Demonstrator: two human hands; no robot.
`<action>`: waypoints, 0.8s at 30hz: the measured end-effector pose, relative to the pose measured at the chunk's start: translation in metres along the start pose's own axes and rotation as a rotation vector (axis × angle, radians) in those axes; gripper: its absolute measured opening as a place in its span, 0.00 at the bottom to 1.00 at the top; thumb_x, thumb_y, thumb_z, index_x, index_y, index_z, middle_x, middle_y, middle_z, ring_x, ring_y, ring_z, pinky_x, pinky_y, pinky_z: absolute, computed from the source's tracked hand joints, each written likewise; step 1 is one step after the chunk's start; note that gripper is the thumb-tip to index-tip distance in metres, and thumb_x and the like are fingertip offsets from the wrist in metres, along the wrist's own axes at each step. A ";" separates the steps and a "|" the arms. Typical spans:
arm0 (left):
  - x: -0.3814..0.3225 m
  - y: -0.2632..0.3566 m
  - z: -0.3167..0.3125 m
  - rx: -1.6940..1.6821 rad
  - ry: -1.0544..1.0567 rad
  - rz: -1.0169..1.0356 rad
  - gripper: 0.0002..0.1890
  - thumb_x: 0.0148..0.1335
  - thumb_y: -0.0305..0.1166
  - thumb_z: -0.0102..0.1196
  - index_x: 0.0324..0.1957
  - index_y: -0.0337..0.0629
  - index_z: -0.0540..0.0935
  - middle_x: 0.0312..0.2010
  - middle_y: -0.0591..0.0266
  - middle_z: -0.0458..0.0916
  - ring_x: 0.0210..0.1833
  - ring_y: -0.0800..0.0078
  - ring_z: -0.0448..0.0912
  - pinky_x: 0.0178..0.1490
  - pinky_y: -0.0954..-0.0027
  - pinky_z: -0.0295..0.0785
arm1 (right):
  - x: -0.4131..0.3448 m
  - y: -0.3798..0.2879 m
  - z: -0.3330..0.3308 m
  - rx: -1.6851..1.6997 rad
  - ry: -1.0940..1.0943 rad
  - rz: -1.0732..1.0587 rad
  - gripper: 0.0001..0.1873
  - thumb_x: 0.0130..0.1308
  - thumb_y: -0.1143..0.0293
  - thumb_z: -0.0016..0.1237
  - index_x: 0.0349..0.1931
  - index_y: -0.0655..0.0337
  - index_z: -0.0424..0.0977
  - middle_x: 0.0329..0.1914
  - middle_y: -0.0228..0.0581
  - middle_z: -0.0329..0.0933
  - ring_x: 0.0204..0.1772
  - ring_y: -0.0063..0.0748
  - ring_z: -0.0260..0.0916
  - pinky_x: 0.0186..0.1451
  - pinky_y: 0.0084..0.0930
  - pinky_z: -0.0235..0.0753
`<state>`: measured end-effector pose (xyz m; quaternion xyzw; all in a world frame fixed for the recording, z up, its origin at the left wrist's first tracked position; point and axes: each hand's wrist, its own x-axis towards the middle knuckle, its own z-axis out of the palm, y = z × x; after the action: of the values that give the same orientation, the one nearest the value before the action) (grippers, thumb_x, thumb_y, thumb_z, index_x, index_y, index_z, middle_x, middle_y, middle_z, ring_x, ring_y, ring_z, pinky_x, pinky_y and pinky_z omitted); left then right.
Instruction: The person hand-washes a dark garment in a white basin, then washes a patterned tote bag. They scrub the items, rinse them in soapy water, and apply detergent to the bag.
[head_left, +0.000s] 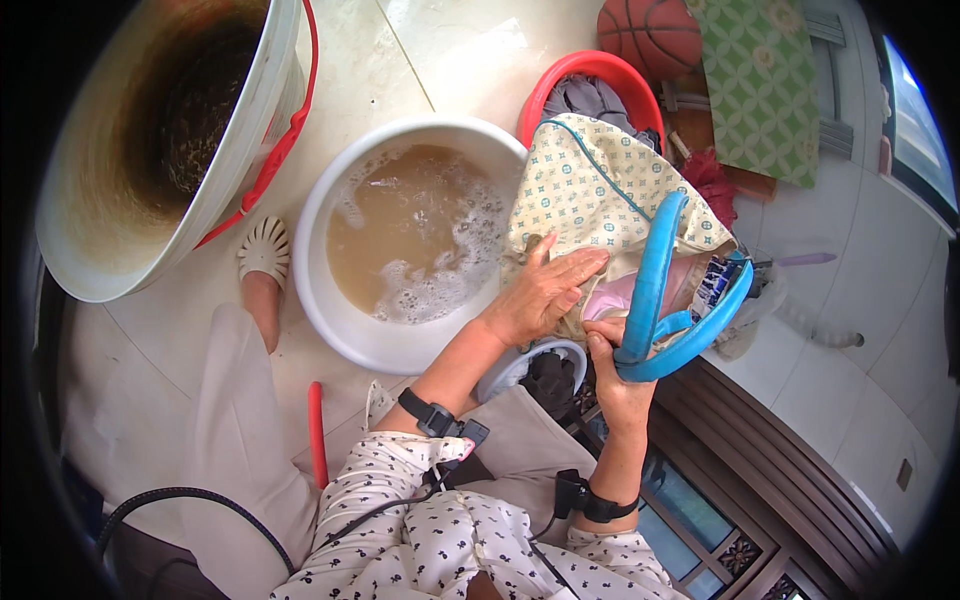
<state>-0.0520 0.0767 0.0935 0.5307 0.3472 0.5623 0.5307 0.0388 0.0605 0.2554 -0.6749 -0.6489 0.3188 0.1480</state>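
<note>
A cream bag (592, 180) with a small teal print, blue piping and padded blue handles (646, 285) is in front of me, by the right rim of a white basin (315, 300). My left hand (544, 291) lies against the bag's near side, fingers stretched out and thumb apart. My right hand (621, 375) pinches the bag's edge beside the base of the handles. Through the bag's mouth, pink material (611, 296) shows; the rest of its inside is hidden. Brown, cloudy water (409, 225) with white foam stands in the basin.
A red basin (529, 112) holds grey clothes, and a smaller bluish basin (499, 375) holds dark cloth. At upper left, a large white bucket (90, 247) has a red handle. A basketball (649, 37), a green patterned board (761, 97) and brown wooden furniture (735, 435) stand to the right.
</note>
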 end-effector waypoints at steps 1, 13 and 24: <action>0.002 0.002 -0.001 -0.022 0.016 -0.045 0.32 0.76 0.54 0.26 0.67 0.45 0.71 0.66 0.57 0.72 0.71 0.62 0.67 0.77 0.45 0.35 | 0.000 0.000 -0.002 0.006 -0.001 -0.022 0.12 0.55 0.86 0.54 0.39 0.67 0.80 0.34 0.41 0.78 0.40 0.36 0.74 0.45 0.28 0.72; 0.027 0.058 -0.002 -0.124 0.065 -0.323 0.05 0.56 0.27 0.59 0.34 0.37 0.79 0.34 0.56 0.79 0.43 0.56 0.78 0.49 0.54 0.70 | 0.004 -0.008 -0.023 0.292 0.130 0.274 0.13 0.67 0.77 0.52 0.49 0.73 0.71 0.40 0.43 0.78 0.42 0.30 0.78 0.39 0.23 0.79; -0.013 0.104 0.035 0.251 0.188 0.106 0.10 0.51 0.21 0.61 0.37 0.30 0.79 0.42 0.50 0.78 0.49 0.55 0.77 0.50 0.60 0.75 | 0.026 -0.013 -0.035 0.046 0.301 0.592 0.20 0.65 0.77 0.54 0.56 0.72 0.70 0.48 0.35 0.76 0.49 0.22 0.72 0.51 0.22 0.72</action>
<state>-0.0436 0.0377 0.1964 0.5554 0.4344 0.5890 0.3949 0.0492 0.0943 0.2836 -0.8701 -0.3880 0.2593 0.1583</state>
